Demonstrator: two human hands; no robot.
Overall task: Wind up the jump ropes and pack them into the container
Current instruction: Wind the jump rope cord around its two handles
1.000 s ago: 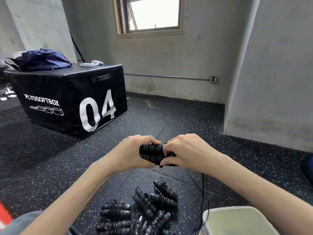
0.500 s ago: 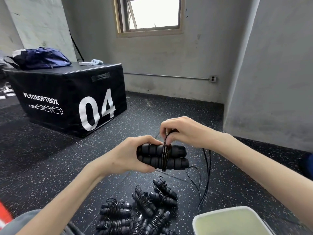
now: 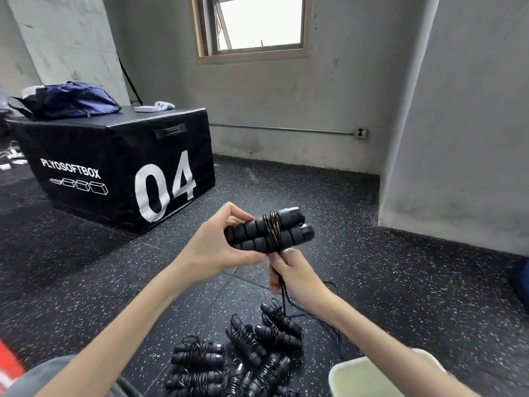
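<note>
The left hand [image 3: 217,247] is clenched around the near ends of two black foam handles [image 3: 266,232] held side by side above the speckled rubber floor [image 3: 372,282], the handles pointing right and slightly away, with several turns of thin black cord [image 3: 273,230] wound across their middle. Just below the handles, the right hand [image 3: 297,277] has its grip pinched on the same cord, which runs down from its fingers in a loose trail [image 3: 337,325] onto the floor. On the floor near the person, under both forearms, lies a heap of wound jump ropes [image 3: 240,356], each a pair of black handles bound by its own cord. To the right of that heap, at the near right edge, stands a pale container [image 3: 343,371] with only its rim and a bit of its inside showing. Far left sits a black box [image 3: 123,173] marked "PLYOSOFTBOX" and "04", with a dark blue bag [image 3: 74,100] on top. A window [image 3: 254,24] is set in the far wall.
</note>
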